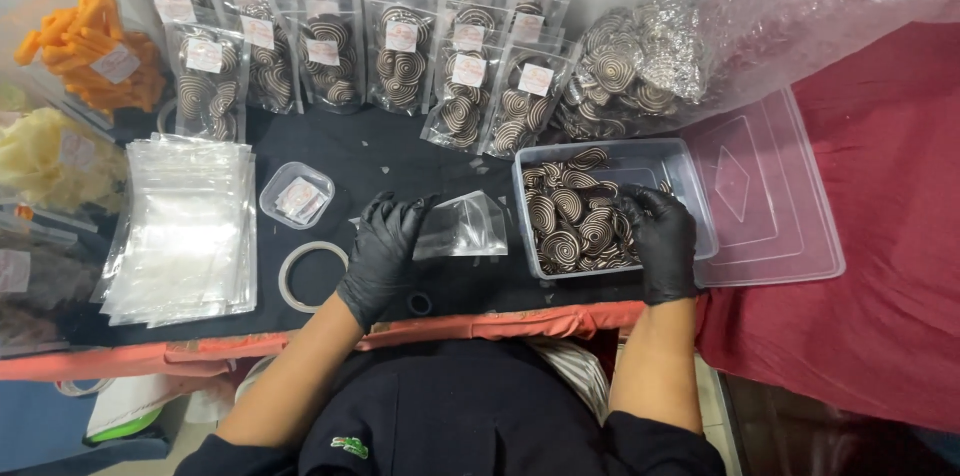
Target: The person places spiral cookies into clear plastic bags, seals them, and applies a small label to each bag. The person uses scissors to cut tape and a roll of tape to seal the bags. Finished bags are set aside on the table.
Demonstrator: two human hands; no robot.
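A: Left hand [383,254], black-gloved: grip pinched on the small clear pouch [462,226], just left of the clear tub [700,198] on the dark worktop [400,151].

B: Right hand [655,236]: fingers curled down among the spiral biscuits [572,219] inside the tub; closed on one or not, cannot tell.

A: Advisable: pouch mouth held wide, close to the tub rim; biscuits lifted flat, not squeezed.

B: Beyond the tub: filled pouches [400,61]. Far left of it: stack of empty bags [185,231].
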